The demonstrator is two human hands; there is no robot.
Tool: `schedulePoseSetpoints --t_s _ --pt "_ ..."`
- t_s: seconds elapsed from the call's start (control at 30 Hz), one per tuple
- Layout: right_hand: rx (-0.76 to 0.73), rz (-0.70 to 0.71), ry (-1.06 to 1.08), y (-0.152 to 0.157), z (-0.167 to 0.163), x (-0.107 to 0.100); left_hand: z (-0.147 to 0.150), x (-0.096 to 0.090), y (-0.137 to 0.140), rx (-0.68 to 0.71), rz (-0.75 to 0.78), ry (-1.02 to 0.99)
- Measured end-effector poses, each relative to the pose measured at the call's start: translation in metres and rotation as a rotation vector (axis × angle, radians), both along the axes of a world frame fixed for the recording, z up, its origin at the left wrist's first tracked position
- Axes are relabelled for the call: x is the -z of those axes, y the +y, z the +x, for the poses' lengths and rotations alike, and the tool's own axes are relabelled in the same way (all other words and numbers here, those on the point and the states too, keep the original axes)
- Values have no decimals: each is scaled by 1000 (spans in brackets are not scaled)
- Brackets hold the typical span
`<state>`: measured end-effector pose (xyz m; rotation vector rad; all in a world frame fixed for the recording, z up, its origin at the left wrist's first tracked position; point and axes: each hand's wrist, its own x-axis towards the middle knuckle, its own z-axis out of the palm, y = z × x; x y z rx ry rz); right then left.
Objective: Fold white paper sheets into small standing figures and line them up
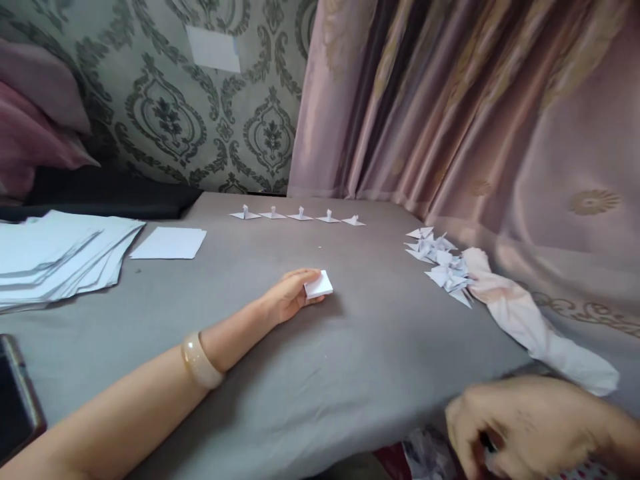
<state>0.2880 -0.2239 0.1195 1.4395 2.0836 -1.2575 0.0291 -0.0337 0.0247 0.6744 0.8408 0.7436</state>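
Starting at the left edge, the gray-covered table (pixel 370 340) carried a spread of white sheets (pixel 65 257), its layers fanned unevenly. Nearer the camera, a dark phone-like device (pixel 17 400) was cut off by the edge of view. Black cloth (pixel 110 191) lay behind the sheets. Just right of them sat a small flat pile of white paper (pixel 169 243), its edges slightly out of line.

Next, a forearm wearing a pale bangle (pixel 201 361) reached in from the lower left. The left hand (pixel 290 293) was closed on a small folded white paper (pixel 319 285), thumb over its far side and fingers beneath; the paper projected from the hand's right side, near mid-table. Beyond that hand, well apart, stood a row of five folded paper pieces (pixel 301 214), each with side points spread and an upright middle.

Farther right, a cluster of folded pieces (pixel 445 260) was heaped, touching a crumpled white cloth (pixel 545 320). At the lower right, the right hand (pixel 537 427) was at the table's near edge, fingers curled downward; whether it held anything could not be determined. The folded white paper was well apart from it, to its left and farther out.
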Motion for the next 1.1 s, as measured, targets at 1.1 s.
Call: schedulePoseSetpoints --t_s 1.1 --pt "695 586 775 202 -103 91 -20 9 23 5 329 60"
